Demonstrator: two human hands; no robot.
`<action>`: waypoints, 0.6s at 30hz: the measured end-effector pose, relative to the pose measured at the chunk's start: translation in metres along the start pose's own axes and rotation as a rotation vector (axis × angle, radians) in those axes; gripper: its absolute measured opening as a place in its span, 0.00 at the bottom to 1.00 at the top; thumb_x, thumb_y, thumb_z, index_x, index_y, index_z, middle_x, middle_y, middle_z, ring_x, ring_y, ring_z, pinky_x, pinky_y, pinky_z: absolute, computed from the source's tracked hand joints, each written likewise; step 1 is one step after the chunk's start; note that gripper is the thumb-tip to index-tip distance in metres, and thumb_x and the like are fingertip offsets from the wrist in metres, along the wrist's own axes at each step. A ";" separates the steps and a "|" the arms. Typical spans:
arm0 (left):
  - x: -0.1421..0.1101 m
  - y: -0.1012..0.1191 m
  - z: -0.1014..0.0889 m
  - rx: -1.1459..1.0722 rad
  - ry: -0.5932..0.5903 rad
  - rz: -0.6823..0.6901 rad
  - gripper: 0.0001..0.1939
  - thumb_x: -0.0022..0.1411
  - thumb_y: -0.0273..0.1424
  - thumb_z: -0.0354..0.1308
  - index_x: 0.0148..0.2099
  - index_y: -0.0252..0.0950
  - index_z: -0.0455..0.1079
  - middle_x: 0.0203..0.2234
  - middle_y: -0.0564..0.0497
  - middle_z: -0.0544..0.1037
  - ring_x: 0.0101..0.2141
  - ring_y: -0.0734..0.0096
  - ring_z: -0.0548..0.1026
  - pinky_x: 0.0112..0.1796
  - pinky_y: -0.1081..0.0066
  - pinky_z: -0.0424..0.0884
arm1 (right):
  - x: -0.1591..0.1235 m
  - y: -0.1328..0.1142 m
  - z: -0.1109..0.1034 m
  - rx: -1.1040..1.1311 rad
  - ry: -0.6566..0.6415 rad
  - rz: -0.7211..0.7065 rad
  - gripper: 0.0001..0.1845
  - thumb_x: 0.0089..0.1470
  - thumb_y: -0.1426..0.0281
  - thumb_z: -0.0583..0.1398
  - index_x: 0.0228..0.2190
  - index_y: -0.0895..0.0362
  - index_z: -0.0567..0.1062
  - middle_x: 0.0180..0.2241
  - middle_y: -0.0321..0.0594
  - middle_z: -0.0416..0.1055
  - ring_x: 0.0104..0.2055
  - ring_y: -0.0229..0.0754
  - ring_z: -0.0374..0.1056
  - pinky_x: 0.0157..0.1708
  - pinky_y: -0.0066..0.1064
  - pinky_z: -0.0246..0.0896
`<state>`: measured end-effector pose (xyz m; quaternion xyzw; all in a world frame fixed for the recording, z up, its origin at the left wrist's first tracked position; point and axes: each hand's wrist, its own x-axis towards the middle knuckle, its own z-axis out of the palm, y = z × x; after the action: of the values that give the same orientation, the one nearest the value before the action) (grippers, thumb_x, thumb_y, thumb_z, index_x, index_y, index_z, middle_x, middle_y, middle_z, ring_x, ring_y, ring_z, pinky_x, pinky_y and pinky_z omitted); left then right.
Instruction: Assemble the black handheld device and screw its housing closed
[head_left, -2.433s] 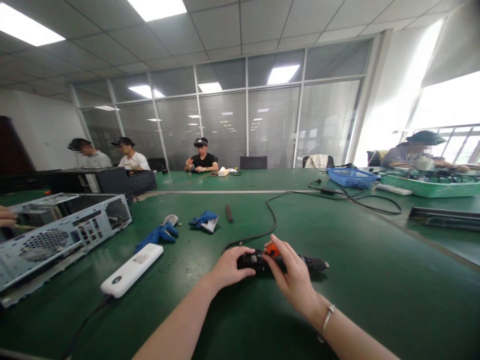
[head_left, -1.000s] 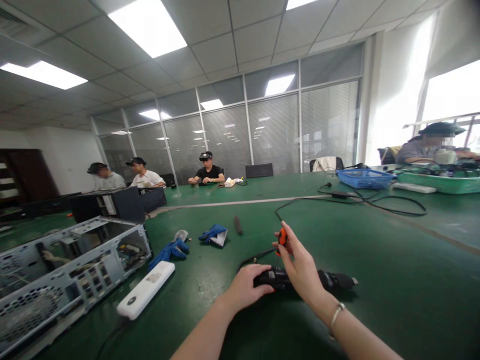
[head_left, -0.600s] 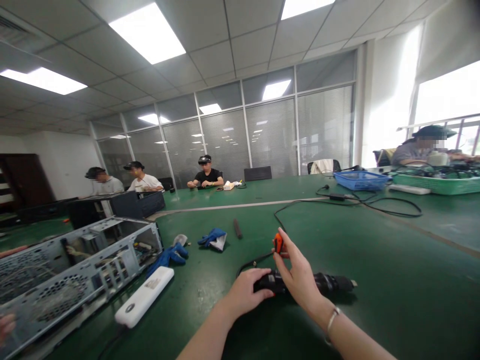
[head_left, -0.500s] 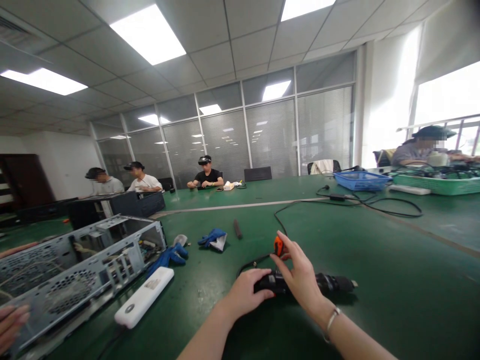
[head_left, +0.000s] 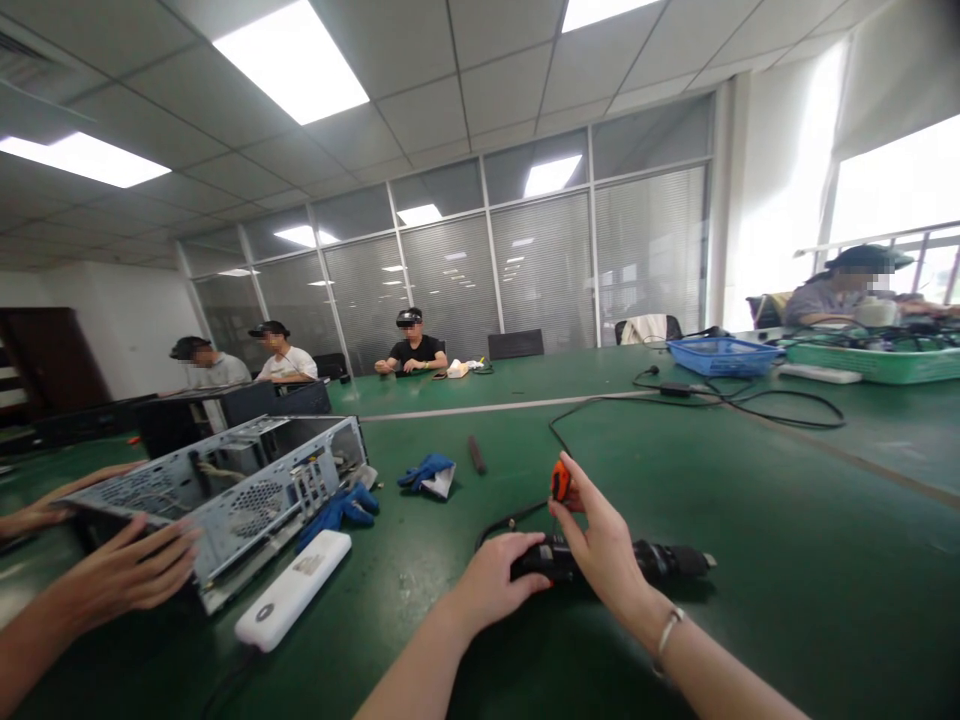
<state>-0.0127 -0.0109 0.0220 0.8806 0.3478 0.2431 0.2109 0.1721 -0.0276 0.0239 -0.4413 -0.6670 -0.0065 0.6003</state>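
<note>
In the head view, my left hand (head_left: 499, 580) is curled around one end of the black tool (head_left: 664, 562), thumb on the near side, fingers over the far side. The tool lies on its side on the green table (head_left: 810, 560), in front of me, its metal tip pointing right. My right hand (head_left: 600, 530) is nearly closed, thumb and fingers pinching the orange screwdriver (head_left: 559, 480) upright just above the tool; its lower end is too small for me to make out.

To my left is an open computer case (head_left: 225, 540) with a metal cage and pale wires inside. A co-worker's hand (head_left: 139, 570) is at its near edge, another hand (head_left: 67, 495) at its far left corner. Just beside the case lie a crumpled blue glove (head_left: 341, 510) and a white power strip (head_left: 296, 590). A second glove (head_left: 427, 472) and a brown bar (head_left: 477, 455) lie farther right.

Across the table, the green basket (head_left: 862, 368) is heaped with dark tangled cables. Beside it, the blue basket (head_left: 724, 365) has something dark along its back rim; I can't tell what is down inside. A black cord (head_left: 675, 390) loops in front of it.
</note>
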 end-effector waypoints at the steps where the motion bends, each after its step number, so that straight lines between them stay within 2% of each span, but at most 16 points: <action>1: 0.000 0.000 0.000 0.000 0.000 0.003 0.28 0.55 0.34 0.67 0.58 0.39 0.67 0.52 0.45 0.74 0.51 0.59 0.72 0.55 0.64 0.63 | 0.000 0.000 0.000 0.008 -0.008 0.001 0.31 0.62 0.69 0.52 0.64 0.52 0.51 0.45 0.45 0.69 0.42 0.44 0.70 0.44 0.40 0.70; 3: 0.000 -0.001 0.000 -0.007 0.001 0.016 0.28 0.55 0.34 0.67 0.58 0.39 0.67 0.52 0.46 0.74 0.51 0.59 0.72 0.54 0.64 0.64 | -0.001 -0.002 -0.001 0.004 -0.020 -0.003 0.32 0.62 0.69 0.52 0.64 0.52 0.49 0.46 0.45 0.69 0.43 0.44 0.69 0.44 0.39 0.69; 9: 0.001 -0.004 0.003 -0.011 0.011 0.033 0.28 0.56 0.34 0.66 0.59 0.38 0.67 0.52 0.46 0.74 0.51 0.59 0.72 0.55 0.64 0.63 | 0.000 -0.004 -0.003 -0.050 0.015 -0.030 0.27 0.61 0.67 0.55 0.60 0.52 0.58 0.40 0.43 0.70 0.37 0.43 0.69 0.39 0.37 0.69; 13: 0.000 -0.004 0.003 -0.003 0.007 0.023 0.28 0.56 0.35 0.66 0.59 0.38 0.67 0.53 0.46 0.74 0.51 0.59 0.72 0.55 0.64 0.63 | 0.000 -0.003 -0.003 -0.040 0.017 -0.024 0.29 0.62 0.68 0.53 0.62 0.53 0.54 0.45 0.45 0.70 0.41 0.43 0.69 0.44 0.37 0.68; 18: -0.001 -0.004 0.003 -0.009 0.015 0.038 0.29 0.55 0.34 0.67 0.59 0.39 0.67 0.52 0.47 0.75 0.51 0.59 0.72 0.55 0.65 0.63 | 0.000 -0.003 -0.005 -0.068 0.056 -0.043 0.24 0.59 0.64 0.57 0.56 0.53 0.63 0.41 0.43 0.69 0.35 0.43 0.68 0.37 0.36 0.69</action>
<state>-0.0133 -0.0093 0.0175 0.8842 0.3316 0.2551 0.2077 0.1743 -0.0322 0.0272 -0.4465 -0.6588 -0.0546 0.6030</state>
